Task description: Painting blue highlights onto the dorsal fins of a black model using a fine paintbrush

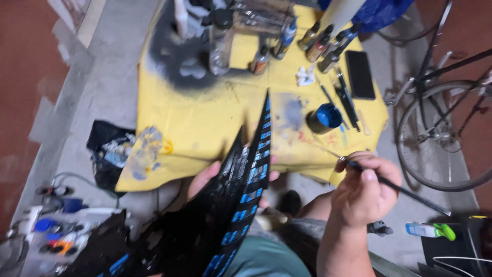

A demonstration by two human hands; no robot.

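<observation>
Seen from above, looking down at two bare hands over a low desk (169, 128) draped in paint-stained yellow cloth.

Left hand (212, 174) under a large black panel (220, 215) — fingers spread and mostly hidden behind it, propping it from below, thumb side showing at the panel's left edge. Panel painted black with rows of small blue rectangles along its right edge; held tilted, nearly edge-on to the camera. Long axis running from lower left, near the lap, up to a sharp tip pointing away toward the far side of the desk.

Right hand (365, 192) closed around a thin paintbrush (400, 189) in a pen-like grip, thumb and forefingers pinched on the dark handle. Brush lying roughly left to right: bristle end toward the panel and the desk, handle end trailing off down to the right. Tip apart from the panel, hovering just past the desk's near edge.

A small pot of blue paint (325, 118) open on the cloth, near the brush tip. Beyond it, several paint bottles (323, 43), spare brushes, a dark phone (360, 74) and a grey-black spray patch. A bicycle wheel (446, 136) at right; a black bag and clutter of containers on the floor at left.

Step in hand, by judgement: detail painting of the blue marks, caught between strokes. Next move calls for a steady panel, a loaded tip, and a short, light reach leftward to the blue row without smearing wet paint.
</observation>
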